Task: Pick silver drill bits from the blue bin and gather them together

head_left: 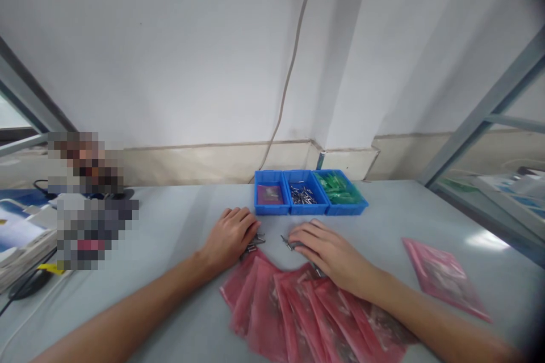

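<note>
I am resting my left hand (pixel 232 235) palm down on small metal pins (pixel 254 243) at the bags' (pixel 293 306) top edge. My right hand (pixel 327 249) is lying flat over more pins; neither hand is visibly gripping anything. Three blue bins (pixel 309 193) are sitting just beyond.

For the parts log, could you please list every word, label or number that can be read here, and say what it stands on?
No text can be read.
Pink bags fanned under the hands: dark marks, too blurred.
Single pink bag at right: blurred print, unreadable.
Blue bins: no label visible.
Papers at left: too blurred to read.
Left hand and right hand rest on small metal parts, unmarked.
</note>
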{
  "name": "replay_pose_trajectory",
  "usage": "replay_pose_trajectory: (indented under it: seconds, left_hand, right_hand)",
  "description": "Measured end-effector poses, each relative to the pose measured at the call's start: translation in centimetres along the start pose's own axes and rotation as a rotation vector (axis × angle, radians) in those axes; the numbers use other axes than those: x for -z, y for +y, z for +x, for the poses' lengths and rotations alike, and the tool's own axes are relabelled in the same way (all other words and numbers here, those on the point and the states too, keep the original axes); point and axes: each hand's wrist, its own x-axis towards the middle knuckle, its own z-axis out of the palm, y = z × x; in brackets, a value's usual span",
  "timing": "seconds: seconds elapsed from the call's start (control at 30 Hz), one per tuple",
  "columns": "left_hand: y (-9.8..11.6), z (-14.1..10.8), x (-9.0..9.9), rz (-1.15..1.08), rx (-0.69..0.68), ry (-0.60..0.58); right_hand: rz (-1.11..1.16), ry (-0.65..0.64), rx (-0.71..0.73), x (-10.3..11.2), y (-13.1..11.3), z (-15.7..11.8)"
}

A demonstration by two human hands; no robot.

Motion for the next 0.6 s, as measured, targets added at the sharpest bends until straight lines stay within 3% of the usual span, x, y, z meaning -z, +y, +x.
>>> replay_pose_trajectory:
  seconds: [0.3,0.6]
  left_hand:
    - [-0.2,0.0,-0.3,-0.006,-0.013,-0.013]
    - [0.0,0.0,-0.2,-0.022,-0.011,-0.042]
  right_hand:
    - [-0.044,-0.019,-0.034,0.2,-0.3,0.1]
    - [0.081,-0.077,-0.084,1.0,-1.3,0.1]
